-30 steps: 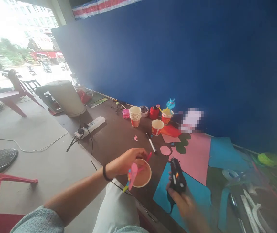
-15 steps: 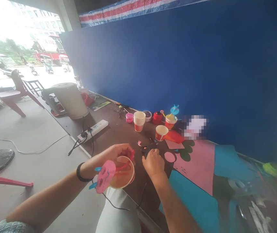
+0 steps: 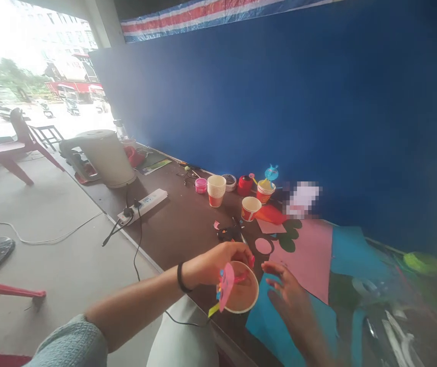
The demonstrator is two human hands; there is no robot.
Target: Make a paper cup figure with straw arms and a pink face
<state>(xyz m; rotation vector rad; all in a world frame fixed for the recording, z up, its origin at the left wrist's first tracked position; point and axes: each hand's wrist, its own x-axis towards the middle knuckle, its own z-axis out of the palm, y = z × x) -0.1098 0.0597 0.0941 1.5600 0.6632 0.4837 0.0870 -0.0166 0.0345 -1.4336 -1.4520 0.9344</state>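
Note:
My left hand is closed on the far side of a paper cup, which is tilted so its open mouth faces me. Fixed at the cup is a pink paper face with small blue pieces; a yellow strip pokes out below it. A pink strip runs across the cup's mouth. Just right of the cup, my right hand has its fingers apart and holds nothing. Beyond my left hand, a black tool that looks like a glue gun lies on the table.
A cup stack, a single cup and a cup with a blue figure stand behind. Pink paper and blue paper lie to the right. Left are a power strip and a kettle; a cord hangs near my leg.
My left hand has carried the cup to the right, turning the pink face nearly edge-on. My right hand has left the black tool, moved towards me and right, and opened beside the cup.

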